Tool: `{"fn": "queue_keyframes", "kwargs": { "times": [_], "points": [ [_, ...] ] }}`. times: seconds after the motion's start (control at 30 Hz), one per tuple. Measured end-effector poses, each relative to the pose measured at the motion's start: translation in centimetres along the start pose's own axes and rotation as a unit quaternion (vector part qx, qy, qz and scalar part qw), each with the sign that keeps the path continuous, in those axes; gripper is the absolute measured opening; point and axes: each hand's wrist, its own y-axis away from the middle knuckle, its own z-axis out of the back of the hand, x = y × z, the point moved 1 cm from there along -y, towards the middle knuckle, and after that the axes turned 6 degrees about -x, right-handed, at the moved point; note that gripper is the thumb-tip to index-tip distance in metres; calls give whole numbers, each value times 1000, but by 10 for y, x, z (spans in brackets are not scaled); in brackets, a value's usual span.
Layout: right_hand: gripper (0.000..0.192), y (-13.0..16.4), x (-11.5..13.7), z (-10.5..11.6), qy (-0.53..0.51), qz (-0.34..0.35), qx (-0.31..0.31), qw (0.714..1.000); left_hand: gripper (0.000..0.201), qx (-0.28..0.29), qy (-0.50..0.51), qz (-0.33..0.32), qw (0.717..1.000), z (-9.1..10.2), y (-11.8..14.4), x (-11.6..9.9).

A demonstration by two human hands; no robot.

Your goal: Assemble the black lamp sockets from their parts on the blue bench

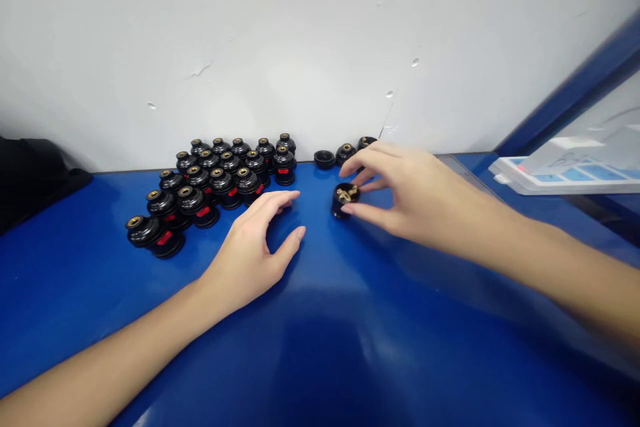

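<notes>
My right hand (pixel 393 190) has its thumb and fingers around a small black lamp socket body (pixel 344 199), whose open top shows brass contacts. It is low over the blue table or touching it; I cannot tell which. My left hand (pixel 265 233) is empty, its thumb and curved fingers apart, just above the table. Left of that hand stand several black lamp sockets (pixel 220 183) with brass-threaded tops and red marks. Behind my right fingers are a black ring-like part (pixel 324 159), a domed black cap (pixel 345 154) and another socket body (pixel 367 142), partly hidden.
The glossy blue table (pixel 320 347) runs back to a white wall (pixel 300 47). A white tray with blue compartments (pixel 570 173) lies at the right, beside a blue frame post (pixel 570 87). Dark cloth (pixel 35 177) sits at the far left.
</notes>
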Motion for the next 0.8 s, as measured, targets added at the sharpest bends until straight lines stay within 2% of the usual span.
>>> {"fn": "queue_keyframes", "kwargs": {
  "times": [0.1, 0.2, 0.33, 0.43, 0.57, 0.8],
  "points": [
    [23, 0, 12, -5, -36, 12, 6, 999, 42, 1, 1, -2, 1000, 0, -1, 0],
    [22, -5, 12, -7, -37, 17, -4, 999, 42, 3, 3, -2, 1000, 0, -1, 0],
    [24, -19, -8, -8, 70, 24, -42, 996, 41, 6, 4, 4, 1000, 0, 0, 0],
    [30, -32, -29, -12, 158, 26, -36, 986, 42, 11, 7, 7, 1000, 1, 0, -1],
    [31, -45, -50, -20, 212, 38, -32, 976, 42, 10, 8, 4, 1000, 1, 0, -1],
    [27, -54, -49, -31, 245, 71, -17, 967, 43, 15, 8, 2, 1000, 1, 0, 0]
  ]
}}
